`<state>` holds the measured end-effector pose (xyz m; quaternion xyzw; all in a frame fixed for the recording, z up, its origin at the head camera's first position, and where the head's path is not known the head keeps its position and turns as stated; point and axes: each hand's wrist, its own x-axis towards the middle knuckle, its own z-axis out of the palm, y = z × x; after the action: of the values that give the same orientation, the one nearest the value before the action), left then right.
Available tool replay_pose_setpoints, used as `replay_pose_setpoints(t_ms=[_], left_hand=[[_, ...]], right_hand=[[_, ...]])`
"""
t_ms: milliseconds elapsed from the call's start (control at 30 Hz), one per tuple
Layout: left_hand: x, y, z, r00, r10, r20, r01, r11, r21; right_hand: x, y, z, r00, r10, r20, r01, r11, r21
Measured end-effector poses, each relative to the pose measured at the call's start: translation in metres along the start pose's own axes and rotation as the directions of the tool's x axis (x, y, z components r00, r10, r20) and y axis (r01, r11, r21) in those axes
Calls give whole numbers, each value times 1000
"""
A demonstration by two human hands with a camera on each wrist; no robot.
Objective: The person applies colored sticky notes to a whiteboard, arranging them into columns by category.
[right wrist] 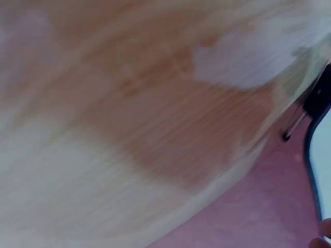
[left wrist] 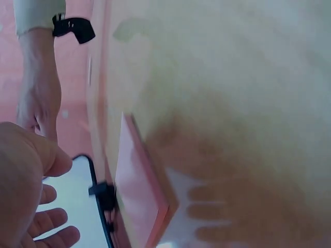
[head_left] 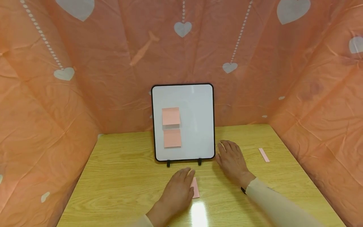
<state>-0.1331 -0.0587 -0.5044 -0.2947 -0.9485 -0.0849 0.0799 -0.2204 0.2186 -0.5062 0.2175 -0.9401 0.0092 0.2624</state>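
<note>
My left hand (head_left: 177, 189) hangs palm-down with its fingers loosely extended, gripping nothing; the pink pad (head_left: 196, 189) lies on the table beneath and to the right of it. My right hand (head_left: 232, 160), also relaxed and holding nothing, is just beside the whiteboard (head_left: 195, 126). To peel a note cleanly, I should probably steady the pad and pinch one corner. Ahead of my left hand, two pink notes (head_left: 170, 116) (head_left: 172, 138) show no readable writing; the sleeve (head_left: 279, 201) mark is too small to read.

Pink pad (head_left: 196, 189) partly hidden, head view
</note>
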Motion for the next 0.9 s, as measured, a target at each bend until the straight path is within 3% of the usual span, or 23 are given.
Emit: replay_pose_setpoints(t_ms=[167, 333, 567, 667, 900], left_hand=[[-10, 14, 6, 999, 46, 24, -47, 998, 35], [-19, 22, 14, 995, 96, 34, -98, 993, 64], [-28, 28, 19, 990, 75, 120, -81, 996, 46], [-30, 28, 20, 983, 64, 174, -69, 997, 22], [-35, 24, 20, 962, 24, 272, -20, 1000, -19]], right_hand=[[-15, 22, -3, 995, 95, 33, -96, 995, 13], [-31, 44, -4, 988, 144, 50, -144, 990, -1], [-57, 75, -9, 973, 204, 111, -200, 979, -44], [-70, 87, -14, 949, 252, 190, -245, 968, -57], [-90, 106, -21, 868, 327, 374, -324, 943, -73]])
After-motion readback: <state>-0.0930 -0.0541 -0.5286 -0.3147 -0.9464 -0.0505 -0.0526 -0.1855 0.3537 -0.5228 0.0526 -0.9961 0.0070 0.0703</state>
